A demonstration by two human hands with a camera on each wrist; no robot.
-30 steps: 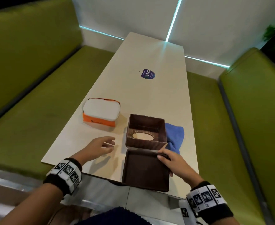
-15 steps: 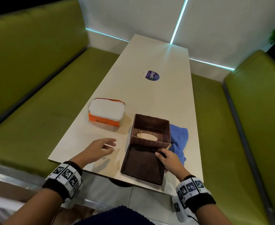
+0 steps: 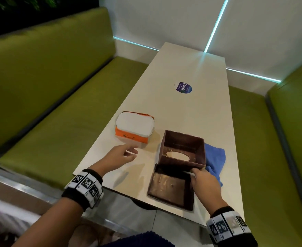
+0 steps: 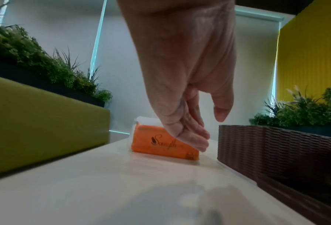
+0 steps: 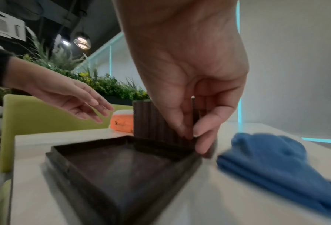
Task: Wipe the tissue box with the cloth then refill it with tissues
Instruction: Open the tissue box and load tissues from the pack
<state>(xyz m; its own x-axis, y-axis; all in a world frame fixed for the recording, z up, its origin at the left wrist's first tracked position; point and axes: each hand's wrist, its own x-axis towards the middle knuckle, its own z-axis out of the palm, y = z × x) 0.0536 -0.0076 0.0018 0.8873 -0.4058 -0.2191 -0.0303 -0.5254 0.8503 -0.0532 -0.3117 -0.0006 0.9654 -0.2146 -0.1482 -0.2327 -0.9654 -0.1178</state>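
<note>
The brown woven tissue box [image 3: 182, 139] stands upside down and open on the table, its oval slot facing down. Its flat lid [image 3: 170, 189] lies just in front of it, near the table's front edge. My right hand [image 3: 195, 175] pinches the lid's far right corner, thumb outside and fingers inside the rim [image 5: 191, 137]. A blue cloth [image 3: 216, 157] lies bunched to the right of the box. An orange pack of white tissues [image 3: 134, 129] sits to the left. My left hand [image 3: 130, 152] hovers open just short of the pack [image 4: 157, 143], fingers stretched towards it.
The narrow white table [image 3: 191, 111] carries a round purple sticker [image 3: 183, 87] further back. Green bench seats [image 3: 39, 132] run along both long sides, with planters behind their backs. The lid reaches the table's front edge.
My left hand has moved forward, closer to the tissue pack. My right hand has stayed on the lid's far right corner. The head view has shifted.
</note>
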